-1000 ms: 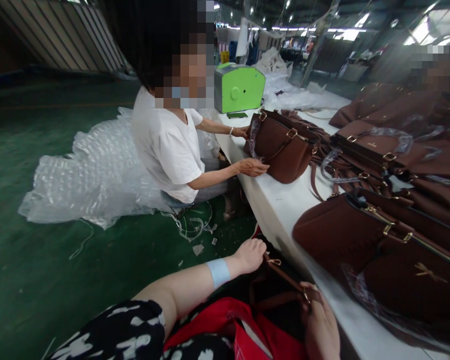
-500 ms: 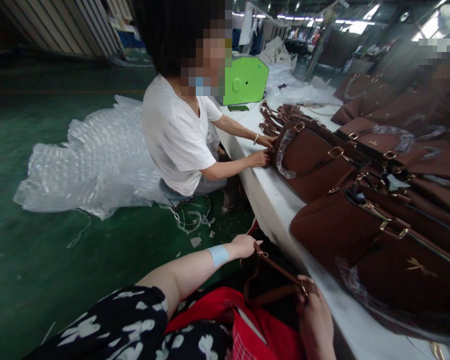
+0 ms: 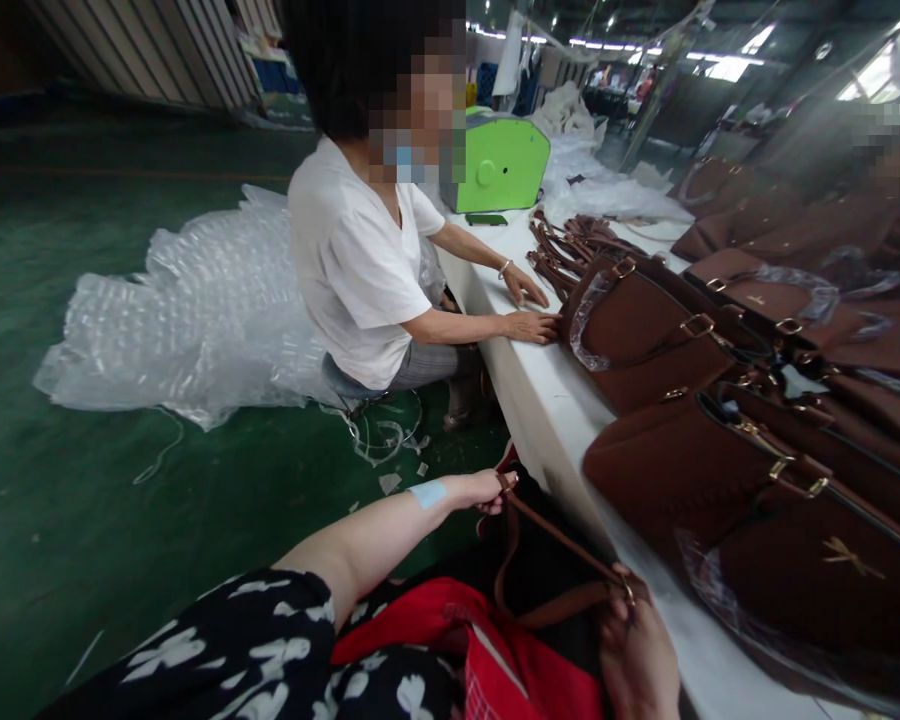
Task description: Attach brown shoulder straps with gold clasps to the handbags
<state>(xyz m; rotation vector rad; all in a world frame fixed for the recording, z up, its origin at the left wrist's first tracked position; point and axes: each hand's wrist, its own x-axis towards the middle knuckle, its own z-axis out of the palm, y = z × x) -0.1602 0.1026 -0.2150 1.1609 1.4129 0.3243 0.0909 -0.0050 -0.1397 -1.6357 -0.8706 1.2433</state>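
Observation:
A brown bag strap [image 3: 559, 530] stretches between my two hands over my lap, and a second length of it hangs in a loop below. My left hand [image 3: 487, 490] is closed around its far end. Near the table edge, my right hand [image 3: 637, 640] grips the other end, where a gold metal clasp [image 3: 628, 592] shows by the fingers. Closest to my right hand on the table lies a brown handbag [image 3: 735, 520] with a gold bow ornament and plastic-wrapped handles.
Several more brown handbags [image 3: 637, 340] cover the white table [image 3: 529, 400]. A bundle of straps [image 3: 570, 240] lies beyond them, near a green machine [image 3: 499, 165]. A seated co-worker [image 3: 360, 270] rests both hands by a bag. Bubble wrap [image 3: 180, 310] spreads over the green floor.
My left hand has turned slightly, and the clasp at its end no longer shows. The co-worker's farther hand has come off the bag onto the table. The view has shifted slightly.

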